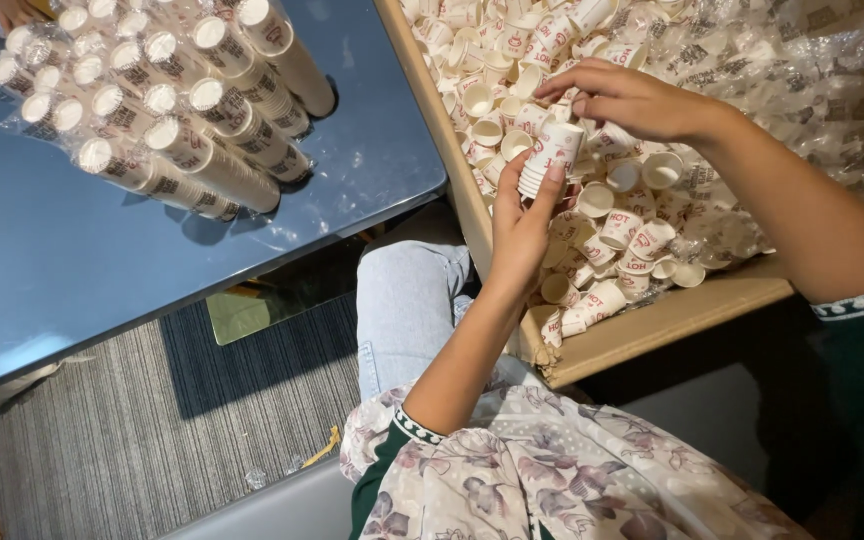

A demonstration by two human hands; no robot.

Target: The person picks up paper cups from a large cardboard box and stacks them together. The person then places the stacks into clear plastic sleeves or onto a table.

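Observation:
My left hand (522, 225) holds a short stack of small white paper cups with red print (550, 155), rims toward me, over a big cardboard box (652, 325). My right hand (632, 100) hovers just above the stack's top end, fingers curled, touching or nearly touching the top cup. The box is full of loose cups (612, 230) of the same kind, lying every which way.
Several long sleeves of stacked cups wrapped in clear plastic (182, 110) lie on a blue-grey table (72, 260) at the left. Crumpled clear plastic (812, 80) fills the box's right side. My jeans-clad knee (407, 300) and a striped grey carpet (152, 430) are below.

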